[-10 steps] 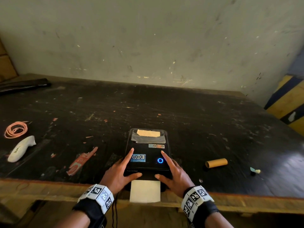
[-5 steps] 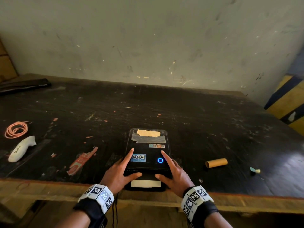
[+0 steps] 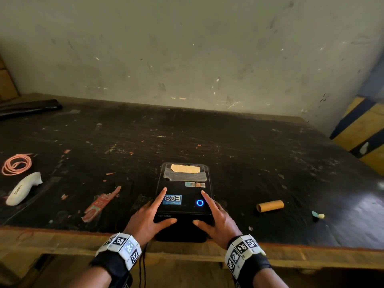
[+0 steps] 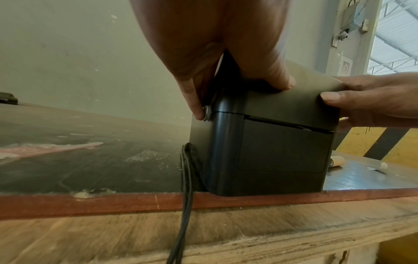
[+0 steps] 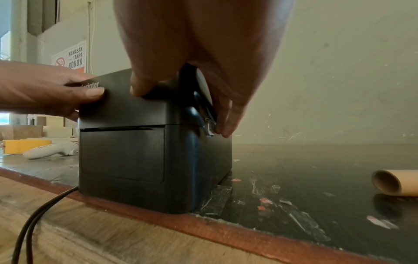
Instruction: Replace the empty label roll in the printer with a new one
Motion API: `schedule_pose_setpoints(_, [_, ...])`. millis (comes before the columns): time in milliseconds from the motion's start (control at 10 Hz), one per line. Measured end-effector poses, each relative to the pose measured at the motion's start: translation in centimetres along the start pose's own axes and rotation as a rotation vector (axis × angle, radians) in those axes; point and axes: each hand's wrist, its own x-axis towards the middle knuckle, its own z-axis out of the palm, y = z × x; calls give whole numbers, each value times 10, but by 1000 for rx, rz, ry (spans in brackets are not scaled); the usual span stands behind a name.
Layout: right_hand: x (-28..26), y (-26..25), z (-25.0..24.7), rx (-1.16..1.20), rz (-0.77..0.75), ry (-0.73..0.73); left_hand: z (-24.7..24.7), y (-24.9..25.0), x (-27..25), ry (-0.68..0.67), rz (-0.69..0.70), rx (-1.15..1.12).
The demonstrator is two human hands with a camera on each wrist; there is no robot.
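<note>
The black label printer [image 3: 182,190] stands at the table's front edge with its lid down and a blue ring light [image 3: 200,202] lit. My left hand [image 3: 145,219] clasps its left front corner: index finger on top, thumb on the front edge, other fingers down the side at the latch [image 4: 207,113]. My right hand [image 3: 218,221] mirrors this on the right corner, fingers at the right latch [image 5: 210,129]. No paper shows at the front slot [image 5: 122,127]. An empty brown cardboard core [image 3: 270,205] lies on the table to the right.
A white handheld device [image 3: 22,189] and a coiled orange cord [image 3: 16,164] lie far left. A red label scrap [image 3: 99,204] is left of the printer. Black cables [image 4: 185,196] drop over the table's edge [image 3: 62,235]. A small pale bit [image 3: 318,215] lies far right.
The white label strip that hung out of the front slot has drawn back into the printer and is out of sight. Both hands stay on the printer's corners.
</note>
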Motion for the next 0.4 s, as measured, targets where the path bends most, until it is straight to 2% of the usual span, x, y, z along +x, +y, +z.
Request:
schedule_pose_setpoints(200, [1, -3, 0, -32, 49, -13, -6, 7, -6, -12, -10, -6])
schedule_pose_setpoints(300, [3, -8, -7, -45, 50, -85, -8, 15, -4, -74, -58, 30])
schedule_pose_setpoints(400, [0, -18, -22, -16, -27, -22, -23, 19, -10, -83, -103, 115])
